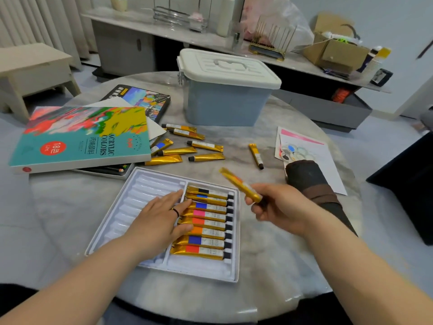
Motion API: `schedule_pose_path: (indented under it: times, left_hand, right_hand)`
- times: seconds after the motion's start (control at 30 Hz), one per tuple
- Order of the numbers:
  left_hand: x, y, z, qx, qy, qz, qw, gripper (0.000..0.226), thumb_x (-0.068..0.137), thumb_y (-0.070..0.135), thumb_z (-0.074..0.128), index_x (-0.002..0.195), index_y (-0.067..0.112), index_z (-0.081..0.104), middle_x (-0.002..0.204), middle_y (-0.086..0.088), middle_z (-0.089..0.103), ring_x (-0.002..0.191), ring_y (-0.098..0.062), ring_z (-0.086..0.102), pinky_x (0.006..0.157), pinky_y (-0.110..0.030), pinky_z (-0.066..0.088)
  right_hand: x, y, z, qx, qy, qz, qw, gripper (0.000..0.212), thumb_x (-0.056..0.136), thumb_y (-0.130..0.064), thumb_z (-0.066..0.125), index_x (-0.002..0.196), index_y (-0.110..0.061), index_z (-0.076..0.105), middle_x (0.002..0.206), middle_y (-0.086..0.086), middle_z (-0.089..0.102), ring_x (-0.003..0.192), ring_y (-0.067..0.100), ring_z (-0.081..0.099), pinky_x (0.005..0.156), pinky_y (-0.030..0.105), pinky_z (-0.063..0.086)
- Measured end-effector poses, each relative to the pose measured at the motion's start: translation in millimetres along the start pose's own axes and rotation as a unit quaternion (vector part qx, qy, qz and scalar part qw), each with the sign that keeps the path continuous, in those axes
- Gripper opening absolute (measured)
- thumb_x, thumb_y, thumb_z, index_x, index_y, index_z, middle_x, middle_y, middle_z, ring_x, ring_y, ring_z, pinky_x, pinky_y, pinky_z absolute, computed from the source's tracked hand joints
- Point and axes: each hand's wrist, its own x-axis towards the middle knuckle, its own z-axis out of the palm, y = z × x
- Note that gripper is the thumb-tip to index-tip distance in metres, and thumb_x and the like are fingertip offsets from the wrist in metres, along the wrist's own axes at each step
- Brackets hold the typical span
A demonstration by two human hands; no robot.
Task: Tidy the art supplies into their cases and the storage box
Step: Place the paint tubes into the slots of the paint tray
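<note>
A white paint tray (pixel 131 207) lies in front of me on the round marble table. Its right column holds several gold paint tubes (pixel 206 222); its left column shows bare slots. My left hand (pixel 161 219) rests flat on the tray with straight fingers touching the tubes' ends. Above the tray's right edge, my right hand (pixel 278 207) grips one gold tube (pixel 239 184) tilted up to the left. Several loose gold tubes (pixel 187 146) lie further back, and one more tube (pixel 256 156) lies apart to the right. The acrylic colors lid (pixel 77 139) lies at the left.
A blue storage box with a shut white lid (pixel 225 90) stands at the back of the table. A dark pencil case (pixel 145 99) lies behind the acrylic lid. At the right lie a rolled brown brush wrap (pixel 311 184) and a palette (pixel 295 152) on paper.
</note>
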Motion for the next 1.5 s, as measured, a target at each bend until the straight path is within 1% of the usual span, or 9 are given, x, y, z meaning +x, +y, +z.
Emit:
schedule_pose_path:
  times: [0.13, 0.23, 0.53, 0.77, 0.87, 1.0, 1.1, 1.27, 1.5]
  left_hand:
    - [-22, 13, -3, -0.042, 0.096, 0.015, 0.994, 0.082, 0.076, 0.070, 0.018, 0.146, 0.026, 0.021, 0.154, 0.008, 0.019, 0.140, -0.010, 0.024, 0.112, -0.025, 0.022]
    - [-40, 17, -1, -0.003, 0.180, 0.127, 0.975, 0.063, 0.071, 0.059, 0.034, 0.119, 0.024, 0.057, 0.113, 0.004, 0.067, 0.104, -0.009, 0.055, 0.079, -0.026, 0.052]
    - [-59, 16, 12, 0.096, 0.172, 0.201, 0.960, 0.011, 0.057, 0.041, 0.071, 0.054, 0.031, 0.072, 0.052, 0.019, 0.060, 0.043, -0.001, 0.056, 0.028, -0.011, 0.031]
    - [-57, 22, 10, 0.098, 0.135, 0.145, 0.975, 0.036, 0.018, 0.040, 0.092, 0.042, 0.032, 0.067, 0.046, 0.020, 0.056, 0.040, 0.000, 0.055, 0.030, -0.012, 0.018]
    - [-53, 17, 10, 0.072, 0.136, 0.129, 0.979, 0.039, 0.016, 0.042, 0.092, 0.045, 0.035, 0.068, 0.048, 0.022, 0.055, 0.041, 0.003, 0.055, 0.035, -0.004, 0.007]
    - [-50, 16, 6, -0.008, 0.142, 0.102, 0.985, 0.020, 0.071, 0.040, 0.076, 0.088, 0.030, 0.075, 0.087, 0.017, 0.063, 0.087, -0.001, 0.062, 0.053, -0.004, 0.022]
    - [-51, 12, 8, -0.033, 0.079, 0.062, 0.994, 0.029, 0.091, 0.044, 0.048, 0.113, 0.033, 0.064, 0.095, 0.026, 0.041, 0.106, 0.002, 0.047, 0.077, -0.013, 0.038]
    - [-49, 15, 4, -0.146, 0.035, -0.030, 0.988, 0.017, 0.082, 0.034, 0.066, 0.070, 0.041, 0.055, 0.082, 0.024, 0.046, 0.072, 0.004, 0.047, 0.070, -0.011, 0.037]
    - [-45, 17, -2, -0.235, 0.019, -0.072, 0.969, 0.023, 0.077, 0.019, 0.071, 0.062, 0.030, 0.058, 0.077, 0.015, 0.053, 0.072, -0.002, 0.051, 0.078, -0.024, 0.047]
  right_hand:
    - [-30, 32, 24, -0.021, -0.075, 0.033, 0.996, 0.022, 0.098, -0.011, 0.035, 0.082, -0.011, 0.051, 0.050, -0.001, 0.057, 0.037, 0.006, 0.041, 0.039, 0.016, 0.030]
    - [-42, 56, 39, -0.053, -0.121, 0.059, 0.989, 0.020, 0.099, -0.010, 0.035, 0.085, -0.011, 0.049, 0.054, -0.002, 0.059, 0.040, 0.006, 0.041, 0.040, 0.015, 0.031]
    - [-41, 69, 53, -0.356, -0.031, -0.055, 0.932, 0.011, 0.089, -0.019, 0.056, 0.081, -0.024, 0.050, 0.072, -0.012, 0.051, 0.060, 0.003, 0.045, 0.059, 0.013, 0.039]
    - [-40, 65, 53, -0.574, 0.024, -0.169, 0.801, 0.028, 0.092, -0.020, 0.051, 0.117, -0.017, 0.063, 0.121, 0.000, 0.057, 0.109, 0.013, 0.049, 0.090, 0.019, 0.039]
    - [-38, 65, 49, -0.585, 0.019, -0.158, 0.795, 0.027, 0.092, -0.017, 0.049, 0.114, -0.014, 0.065, 0.114, 0.001, 0.060, 0.094, 0.009, 0.047, 0.082, 0.017, 0.038]
    - [-33, 67, 50, -0.611, 0.017, -0.153, 0.776, 0.025, 0.092, -0.013, 0.046, 0.107, -0.009, 0.065, 0.096, 0.004, 0.053, 0.086, 0.008, 0.040, 0.074, 0.017, 0.032]
    - [-32, 66, 52, -0.621, 0.016, -0.134, 0.772, 0.024, 0.091, -0.011, 0.045, 0.103, -0.008, 0.066, 0.099, 0.009, 0.057, 0.085, 0.011, 0.041, 0.073, 0.018, 0.032]
    - [-28, 61, 53, -0.582, 0.018, -0.070, 0.810, 0.031, 0.087, -0.008, 0.051, 0.059, -0.019, 0.048, 0.066, -0.004, 0.048, 0.080, 0.015, 0.046, 0.056, 0.013, 0.034]
    - [-26, 57, 43, -0.536, -0.008, -0.050, 0.843, 0.016, 0.084, -0.007, 0.057, 0.072, -0.010, 0.066, 0.066, -0.007, 0.051, 0.075, 0.011, 0.051, 0.058, 0.010, 0.038]
